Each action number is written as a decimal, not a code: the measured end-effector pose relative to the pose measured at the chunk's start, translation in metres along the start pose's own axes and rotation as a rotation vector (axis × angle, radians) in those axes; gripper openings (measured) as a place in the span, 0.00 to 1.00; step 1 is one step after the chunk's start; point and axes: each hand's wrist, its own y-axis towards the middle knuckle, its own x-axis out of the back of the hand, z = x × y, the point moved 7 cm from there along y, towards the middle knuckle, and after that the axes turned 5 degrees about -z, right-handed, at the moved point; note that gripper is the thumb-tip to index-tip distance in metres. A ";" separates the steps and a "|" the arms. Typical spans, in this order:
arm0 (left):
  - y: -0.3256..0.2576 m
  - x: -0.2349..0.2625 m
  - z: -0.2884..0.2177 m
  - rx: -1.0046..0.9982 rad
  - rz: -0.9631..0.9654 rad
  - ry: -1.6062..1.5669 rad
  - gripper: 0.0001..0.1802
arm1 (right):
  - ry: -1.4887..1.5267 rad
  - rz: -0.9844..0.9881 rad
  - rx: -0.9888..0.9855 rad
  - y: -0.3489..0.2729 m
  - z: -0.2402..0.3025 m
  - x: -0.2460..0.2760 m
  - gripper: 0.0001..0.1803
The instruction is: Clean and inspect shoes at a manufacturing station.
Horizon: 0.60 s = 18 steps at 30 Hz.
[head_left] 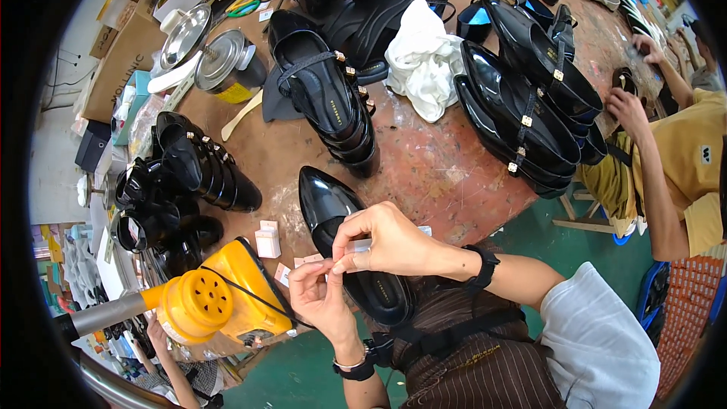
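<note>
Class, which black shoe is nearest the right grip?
The lone pointed shoe, partly hidden behind the right grip; the other black shoes all lie farther off.

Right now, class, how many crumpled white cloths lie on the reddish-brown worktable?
1: the crumpled white cloth lies between two glossy black shoe stacks, beyond the right hand. Others may be hidden.

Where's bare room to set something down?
The widest bare tabletop lies in front of the white cloth, between the middle shoe stack and right shoe stack. A smaller patch separates the left shoe stack from the middle one. The far side, heaped with shoes, is crowded.
</note>
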 end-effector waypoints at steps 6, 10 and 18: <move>-0.003 -0.001 -0.021 -0.063 -0.147 0.294 0.25 | -0.027 -0.304 0.043 -0.003 0.004 0.046 0.08; -0.010 0.009 -0.005 0.323 0.147 0.781 0.17 | -0.775 -0.565 -0.111 0.003 -0.027 0.139 0.07; 0.061 0.062 -0.072 0.012 -0.208 0.249 0.15 | -1.218 -0.650 -0.149 0.022 -0.072 0.158 0.07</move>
